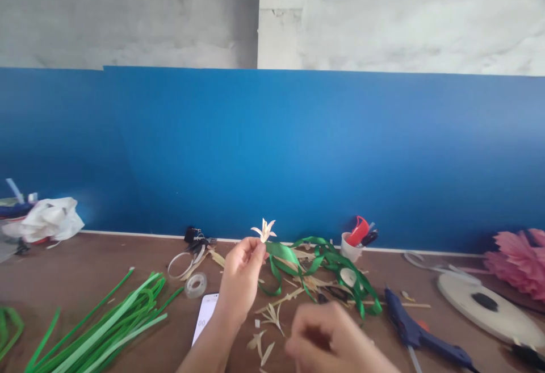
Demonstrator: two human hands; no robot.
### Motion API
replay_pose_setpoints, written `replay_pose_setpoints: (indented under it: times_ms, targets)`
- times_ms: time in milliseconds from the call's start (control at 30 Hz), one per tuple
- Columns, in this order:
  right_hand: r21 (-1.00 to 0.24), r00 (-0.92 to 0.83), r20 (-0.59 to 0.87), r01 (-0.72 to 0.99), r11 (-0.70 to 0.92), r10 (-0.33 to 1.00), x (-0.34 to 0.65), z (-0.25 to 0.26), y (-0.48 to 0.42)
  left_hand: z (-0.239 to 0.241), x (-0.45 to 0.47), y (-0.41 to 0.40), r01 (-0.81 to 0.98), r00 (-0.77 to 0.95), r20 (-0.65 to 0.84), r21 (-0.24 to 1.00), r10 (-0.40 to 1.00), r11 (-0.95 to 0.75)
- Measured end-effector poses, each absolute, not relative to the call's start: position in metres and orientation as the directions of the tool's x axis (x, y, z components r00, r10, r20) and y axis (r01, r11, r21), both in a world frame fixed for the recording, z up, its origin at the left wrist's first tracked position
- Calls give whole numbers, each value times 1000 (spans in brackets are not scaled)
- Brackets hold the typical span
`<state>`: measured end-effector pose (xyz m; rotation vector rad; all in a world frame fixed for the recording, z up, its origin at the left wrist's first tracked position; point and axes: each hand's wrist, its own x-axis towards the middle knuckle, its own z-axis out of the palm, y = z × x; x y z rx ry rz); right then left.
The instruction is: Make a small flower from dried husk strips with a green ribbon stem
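Observation:
My left hand [242, 273] is raised over the table, with thumb and fingertips pinched on the base of a small cream artificial flower [264, 230]. The petals spread upward above the fingers. Green ribbon [283, 252] shows right beside these fingertips; whether it is joined to the flower, I cannot tell. Lower and to the right is my right hand [326, 336], blurred, with its fingers curled in. What it holds, if anything, is hidden. Loose pale petal strips [272, 316] lie on the table between the two hands.
Green pipe cleaners [114, 327] lie at left, near a tape roll [196, 285] and a phone [206, 315]. A white cup [349, 249] with tools stands by the blue panel [272, 151]. At right are a glue gun [419, 333], a cream oval base [489, 307] and a pink flower [519, 262].

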<state>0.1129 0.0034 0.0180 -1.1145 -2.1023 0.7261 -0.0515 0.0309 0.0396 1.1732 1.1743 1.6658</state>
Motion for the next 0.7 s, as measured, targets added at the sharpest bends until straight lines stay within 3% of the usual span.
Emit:
replay_pose_setpoints:
  times_ms: [33,100,133,300,400,700]
  targets:
    - [-755,-357,362,430,495,861,112,35,2,41,-50,29,-75,-278,255,955,926,-286]
    - [-699,-198,558,412,585,806,106,63,6,45,-47,24,-79,-258,263,953,930,-292]
    - [-678,-173,583,435,593,794,101,74,11,48,-45,22,-84,-237,262,954,936,-288]
    - [-742,-244,479,402,537,843,82,81,38,54,-42,13,-75,-206,263,956,943,-283]
    - [-736,-241,525,354,577,817,81,74,42,53,-42,13,-132,-200,261,948,944,-290]
    - [-709,-199,633,240,663,748,76,64,44,47,-44,22,-613,-71,67,785,995,-96]
